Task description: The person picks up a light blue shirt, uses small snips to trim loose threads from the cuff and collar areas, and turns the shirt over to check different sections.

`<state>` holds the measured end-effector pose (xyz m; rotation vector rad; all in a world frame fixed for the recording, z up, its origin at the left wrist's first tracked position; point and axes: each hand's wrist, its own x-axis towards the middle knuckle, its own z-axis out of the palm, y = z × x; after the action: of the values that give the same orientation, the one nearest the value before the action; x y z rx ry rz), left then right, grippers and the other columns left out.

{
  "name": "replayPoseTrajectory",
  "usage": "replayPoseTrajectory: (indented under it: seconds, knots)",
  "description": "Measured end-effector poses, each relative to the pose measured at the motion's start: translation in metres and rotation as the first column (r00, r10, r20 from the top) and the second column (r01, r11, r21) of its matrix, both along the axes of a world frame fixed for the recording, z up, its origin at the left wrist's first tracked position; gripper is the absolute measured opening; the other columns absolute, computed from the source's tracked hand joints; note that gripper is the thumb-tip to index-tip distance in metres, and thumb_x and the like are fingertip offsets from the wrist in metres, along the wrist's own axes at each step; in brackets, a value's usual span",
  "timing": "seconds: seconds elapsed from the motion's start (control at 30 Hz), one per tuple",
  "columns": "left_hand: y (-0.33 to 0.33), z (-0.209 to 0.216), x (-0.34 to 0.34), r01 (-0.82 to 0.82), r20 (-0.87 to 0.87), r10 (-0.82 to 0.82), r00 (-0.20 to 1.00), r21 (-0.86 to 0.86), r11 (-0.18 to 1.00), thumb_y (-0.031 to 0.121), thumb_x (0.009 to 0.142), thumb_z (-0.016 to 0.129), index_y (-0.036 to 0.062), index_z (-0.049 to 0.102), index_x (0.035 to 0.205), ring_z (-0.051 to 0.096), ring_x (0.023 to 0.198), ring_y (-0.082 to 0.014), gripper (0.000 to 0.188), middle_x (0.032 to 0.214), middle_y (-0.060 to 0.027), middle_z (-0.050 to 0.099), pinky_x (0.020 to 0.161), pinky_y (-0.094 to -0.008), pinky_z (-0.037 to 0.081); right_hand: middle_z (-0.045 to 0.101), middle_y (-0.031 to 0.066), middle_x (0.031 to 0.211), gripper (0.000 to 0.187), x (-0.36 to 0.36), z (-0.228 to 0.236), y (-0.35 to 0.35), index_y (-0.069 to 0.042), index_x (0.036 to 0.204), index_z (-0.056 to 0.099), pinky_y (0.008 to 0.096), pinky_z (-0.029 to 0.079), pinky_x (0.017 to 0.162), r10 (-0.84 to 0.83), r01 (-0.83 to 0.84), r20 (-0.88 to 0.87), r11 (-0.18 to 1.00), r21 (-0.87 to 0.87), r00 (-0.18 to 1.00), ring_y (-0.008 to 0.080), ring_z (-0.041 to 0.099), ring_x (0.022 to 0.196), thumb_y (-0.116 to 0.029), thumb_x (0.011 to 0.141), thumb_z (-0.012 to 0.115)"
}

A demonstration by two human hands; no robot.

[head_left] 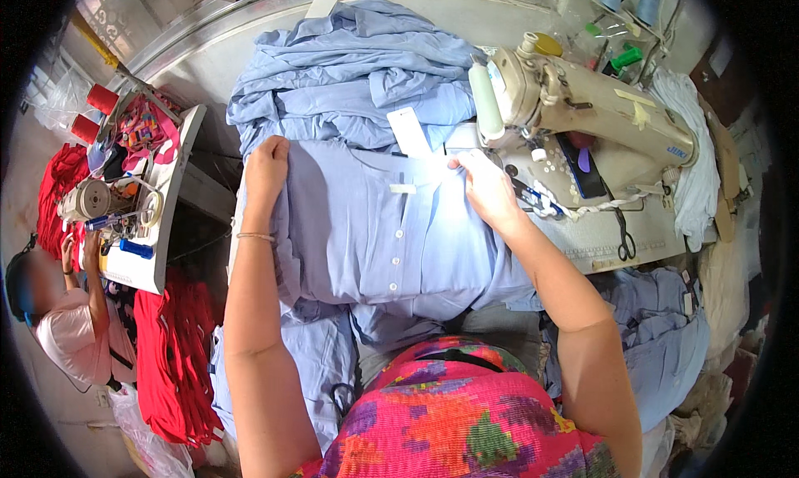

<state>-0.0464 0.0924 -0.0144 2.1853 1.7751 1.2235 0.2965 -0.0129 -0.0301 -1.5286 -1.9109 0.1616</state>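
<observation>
A light blue buttoned shirt [374,228] lies spread flat on the sewing table in front of me. My left hand [266,168] grips its left shoulder edge, fingers curled over the cloth. My right hand [487,187] presses and pinches the shirt's upper right part beside the beige sewing machine [574,104]. A white paper tag [409,131] lies near the shirt's collar.
A heap of more blue shirts [349,70] lies behind. Black scissors [624,237] rest on the table by the machine. More blue cloth [666,328] hangs at right. At left a second work table [141,270] holds red thread cones [96,112]; another person [66,320] sits beside red fabric [175,361].
</observation>
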Motion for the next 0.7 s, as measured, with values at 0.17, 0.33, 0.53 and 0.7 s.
replayPoseTrajectory:
  seconds: [0.17, 0.33, 0.53, 0.7]
  knots:
    - [-0.002, -0.028, 0.013, -0.143, -0.322, 0.146, 0.935, 0.034, 0.989, 0.015, 0.082, 0.057, 0.0088, 0.065, 0.092, 0.058, 0.083, -0.0309, 0.014, 0.09, -0.0132, 0.061, 0.073, -0.0418, 0.044, 0.054, 0.0098, 0.091, 0.019, -0.002, -0.022, 0.025, -0.013, 0.091, 0.057, 0.0446, 0.047, 0.066, -0.069, 0.07, 0.103, 0.998, -0.006, 0.992, 0.0339, 0.058, 0.077, -0.001, 0.08, 0.047]
    - [-0.094, 0.009, 0.091, 0.363, 0.022, -0.362, 0.932, -0.087, 0.928, 0.003, 0.07, 0.067, 0.0029, 0.058, 0.097, 0.053, 0.092, -0.0335, 0.029, 0.099, -0.0138, 0.057, 0.081, -0.0387, 0.042, 0.054, 0.008, 0.092, 0.017, 0.006, -0.02, 0.019, -0.01, 0.091, 0.057, 0.0445, 0.048, 0.065, -0.109, 0.119, 0.188, 0.992, -0.041, 0.976, 0.0323, 0.059, 0.074, -0.001, 0.079, 0.05]
    - [-0.129, -0.022, 0.115, 0.379, -0.032, -0.391, 0.92, -0.183, 0.907, 0.012, 0.072, 0.068, 0.0023, 0.057, 0.103, 0.048, 0.101, -0.0328, 0.034, 0.109, -0.0146, 0.053, 0.087, -0.04, 0.039, 0.052, 0.0117, 0.114, 0.032, -0.017, -0.008, 0.012, -0.006, 0.104, 0.057, 0.0407, 0.042, 0.088, 0.027, -0.064, 0.268, 0.99, 0.129, 0.963, 0.0306, 0.051, 0.102, 0.002, 0.073, 0.053]
    - [-0.127, -0.025, 0.116, 0.39, -0.016, -0.399, 0.917, -0.178, 0.903, 0.013, 0.073, 0.068, 0.0025, 0.057, 0.105, 0.047, 0.101, -0.0324, 0.036, 0.111, -0.0139, 0.052, 0.087, -0.0407, 0.038, 0.056, 0.0118, 0.11, 0.033, -0.028, 0.007, 0.015, -0.006, 0.107, 0.056, 0.0412, 0.035, 0.091, 0.258, -0.255, 0.052, 0.966, -0.045, 0.965, 0.0297, 0.051, 0.103, -0.009, 0.075, 0.061]
